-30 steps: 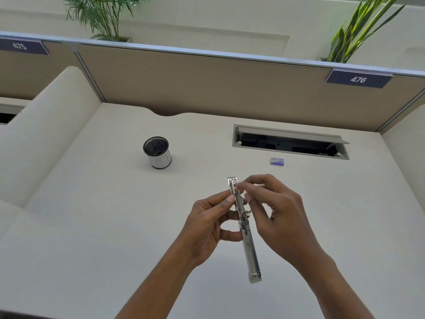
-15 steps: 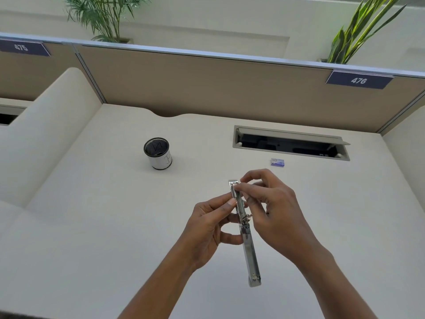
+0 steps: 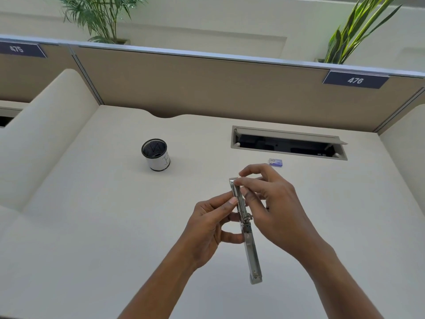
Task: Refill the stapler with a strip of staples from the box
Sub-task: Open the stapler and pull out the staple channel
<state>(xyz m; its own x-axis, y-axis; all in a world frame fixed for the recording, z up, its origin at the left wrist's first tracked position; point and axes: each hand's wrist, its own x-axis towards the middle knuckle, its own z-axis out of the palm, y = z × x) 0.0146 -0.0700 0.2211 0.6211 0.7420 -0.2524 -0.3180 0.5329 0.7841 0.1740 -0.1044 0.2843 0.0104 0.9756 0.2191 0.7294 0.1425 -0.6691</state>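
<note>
A silver metal stapler (image 3: 249,247) is swung fully open into one long bar and held above the desk, its far end pointing away from me. My left hand (image 3: 207,229) grips its middle from the left, thumb on the rail. The fingertips of my right hand (image 3: 271,203) pinch at the far end of the open rail; a staple strip between them is too small to make out. The small purple staple box (image 3: 275,162) lies on the desk beyond my right hand.
A black mesh pen cup (image 3: 156,154) with a white label stands at the left middle of the cream desk (image 3: 92,226). An open cable hatch (image 3: 287,142) sits at the back right, before the tan partition (image 3: 207,88). A padded divider (image 3: 41,125) rises at left.
My right fingertips have slid a little toward the far end of the stapler rail. The stapler and left hand have hardly moved.
</note>
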